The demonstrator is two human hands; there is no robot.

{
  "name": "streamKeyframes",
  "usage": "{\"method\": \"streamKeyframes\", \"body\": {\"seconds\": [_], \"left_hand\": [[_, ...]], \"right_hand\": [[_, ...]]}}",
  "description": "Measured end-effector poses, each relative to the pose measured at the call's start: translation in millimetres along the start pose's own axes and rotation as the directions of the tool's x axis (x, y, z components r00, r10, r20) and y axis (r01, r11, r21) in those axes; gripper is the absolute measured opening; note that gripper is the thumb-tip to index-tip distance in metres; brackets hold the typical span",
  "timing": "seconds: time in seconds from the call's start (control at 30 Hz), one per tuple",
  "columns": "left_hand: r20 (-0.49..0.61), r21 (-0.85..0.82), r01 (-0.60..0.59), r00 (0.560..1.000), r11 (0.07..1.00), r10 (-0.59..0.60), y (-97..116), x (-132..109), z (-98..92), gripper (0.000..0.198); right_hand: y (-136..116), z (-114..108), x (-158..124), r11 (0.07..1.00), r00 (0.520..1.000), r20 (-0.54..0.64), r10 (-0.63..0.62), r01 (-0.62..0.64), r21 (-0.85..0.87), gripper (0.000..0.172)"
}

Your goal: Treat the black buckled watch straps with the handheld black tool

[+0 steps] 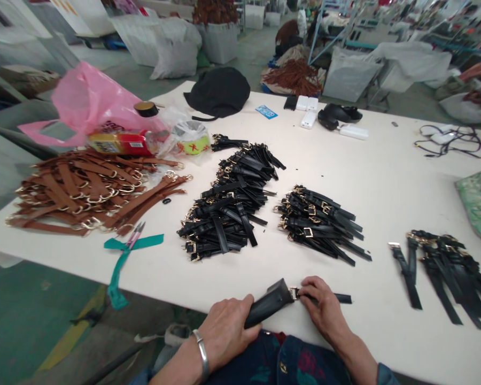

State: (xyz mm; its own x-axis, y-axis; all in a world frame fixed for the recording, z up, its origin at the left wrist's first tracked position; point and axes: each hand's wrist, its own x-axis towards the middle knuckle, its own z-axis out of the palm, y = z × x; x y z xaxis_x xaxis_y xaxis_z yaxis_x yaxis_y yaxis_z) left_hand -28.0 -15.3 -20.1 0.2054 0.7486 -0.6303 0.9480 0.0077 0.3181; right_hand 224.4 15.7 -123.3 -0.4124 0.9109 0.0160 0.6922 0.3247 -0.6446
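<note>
A workshop floor spreads behind our table, whose broad top seems to let us sort things into groups. Brown straps fill the left side, apart from the black ones, likely so the colours don't mix; a pink bag sits behind them, well away from our hands. The black straps lie in a long pile near the middle, a right pile, and a smaller pile between those two, many buckle ends bunched together, perhaps for easy picking up. A cap rests near the far edge. At the near edge, our left hand wraps round a black piece, we judge to steady it, while our right hand pinches a narrow strap, its tail poking out past the fingers. Snips lie left with a teal ribbon, which maybe makes them easy to spot. Between the hands shows a buckle, close against the black piece; whether they are joined we cannot tell.
</note>
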Motion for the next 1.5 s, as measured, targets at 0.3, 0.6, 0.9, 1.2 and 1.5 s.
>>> {"method": "streamKeyframes", "body": {"seconds": [0.3, 0.6, 0.9, 1.2, 1.5], "left_hand": [[0.0, -0.036, 0.004, 1.0, 0.999, -0.004, -7.4, -6.4, -3.5, 0.034], [0.011, -0.028, 0.015, 1.0, 1.0, -0.014, 0.1, -6.1, -10.2, 0.035], [0.01, -0.049, 0.015, 1.0, 0.999, -0.014, -3.6, -7.1, -5.8, 0.034], [0.002, -0.046, 0.014, 1.0, 0.999, -0.014, -5.2, -9.0, -4.8, 0.033], [-0.01, 0.01, -0.011, 1.0, 1.0, 0.011, 0.8, -6.7, -7.0, 0.034]], "right_hand": [[-17.8, -0.3, -0.8, 0.989, 0.998, -0.056, -0.016, 0.007, -0.149, 0.014], [-32.1, 3.0, 4.4, 0.981, 0.998, -0.064, -0.012, 0.0, -0.196, 0.013], [-15.0, 10.4, 3.2, 0.996, 0.993, -0.118, -0.009, -0.001, -0.084, 0.014], [-15.6, 12.9, 10.8, 0.993, 0.991, -0.136, -0.003, -0.013, -0.116, 0.011], [-19.3, 12.7, 14.4, 0.989, 0.988, -0.151, -0.043, 0.021, -0.148, 0.008]]}}
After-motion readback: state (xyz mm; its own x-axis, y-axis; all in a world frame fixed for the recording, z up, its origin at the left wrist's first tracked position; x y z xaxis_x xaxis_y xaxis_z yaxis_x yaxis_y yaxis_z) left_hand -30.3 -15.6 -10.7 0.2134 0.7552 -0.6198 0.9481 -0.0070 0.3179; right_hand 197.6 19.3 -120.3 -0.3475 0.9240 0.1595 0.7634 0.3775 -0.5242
